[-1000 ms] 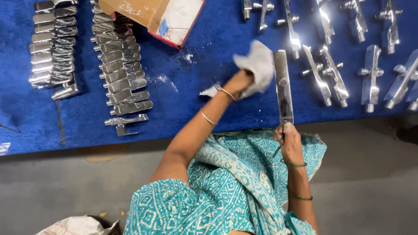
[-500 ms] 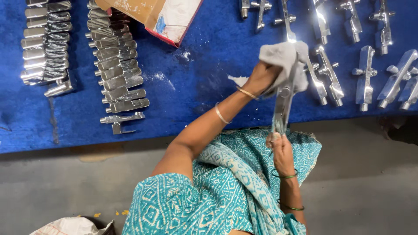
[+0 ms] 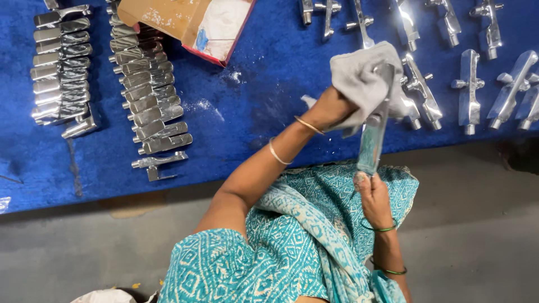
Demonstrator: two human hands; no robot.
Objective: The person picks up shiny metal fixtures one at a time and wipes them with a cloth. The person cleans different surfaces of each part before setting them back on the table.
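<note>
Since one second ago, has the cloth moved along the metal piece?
Yes. The cloth slid from beside the metal piece onto its top end.

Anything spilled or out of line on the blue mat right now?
White powder is scattered on the blue mat below the cardboard box. One metal piece lies apart at the bottom of its row, askew.

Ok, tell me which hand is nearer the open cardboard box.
Left. The left hand, holding a grey cloth, is over the blue mat, down and right of the cardboard box; the right hand grips the metal part at its lower end, farther down.
</note>
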